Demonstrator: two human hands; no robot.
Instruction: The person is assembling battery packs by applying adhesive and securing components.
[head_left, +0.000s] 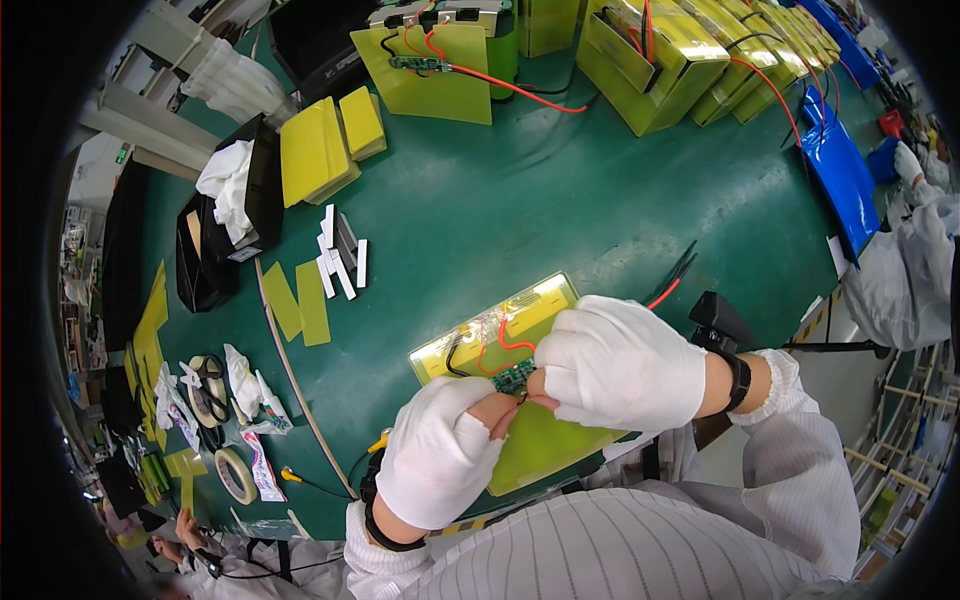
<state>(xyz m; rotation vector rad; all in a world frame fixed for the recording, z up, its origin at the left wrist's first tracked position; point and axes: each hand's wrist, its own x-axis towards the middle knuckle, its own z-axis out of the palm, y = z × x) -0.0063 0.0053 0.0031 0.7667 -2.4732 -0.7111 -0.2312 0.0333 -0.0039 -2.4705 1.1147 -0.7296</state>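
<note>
White-gloved hands, left hand [437, 462] and right hand [620, 362], pinch closed with bare fingertips on the small green circuit board [513, 377] atop the yellow battery pack [530, 440] on the green tabletop [560, 220]; tugging risks tearing its red wires [512, 343]

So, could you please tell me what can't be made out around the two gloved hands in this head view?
- Small green circuit board: partly covered by the fingertips of the left hand and right hand; what they pinch is too small to tell.
- Flat yellow-wrapped battery pack: its middle is hidden under both hands.
- Red wire: its near end vanishes behind the right hand.
</note>
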